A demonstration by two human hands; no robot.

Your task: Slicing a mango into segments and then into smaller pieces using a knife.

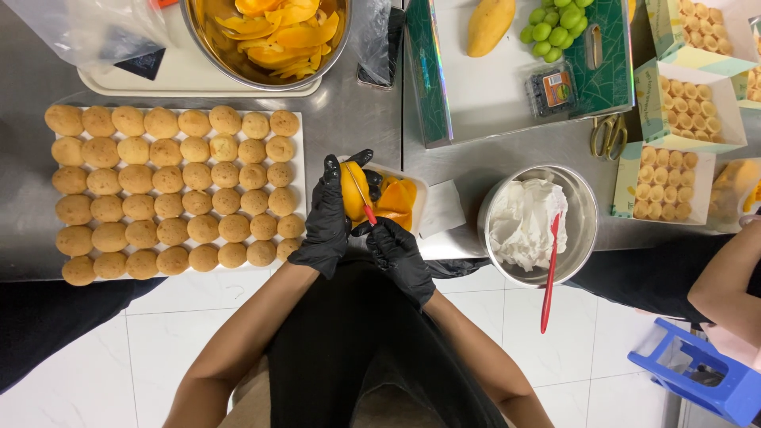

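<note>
My left hand [327,215], in a black glove, grips a peeled yellow mango [353,191] over a small white container [415,195] that holds orange mango slices. My right hand [399,252], also gloved in black, holds a small knife with a red handle [367,208]; its blade lies against the mango's flesh. Both hands are close together at the front edge of the steel table [357,119].
A white tray of round golden pastries [298,131] lies left. A steel bowl of mango peels [269,36] stands behind. A steel bowl of white cream [583,218] with a red spatula [549,273] sits right. Boxes of small pastries [688,107], grapes [555,24], a whole mango [489,25], scissors [607,135], another person's arm [725,281].
</note>
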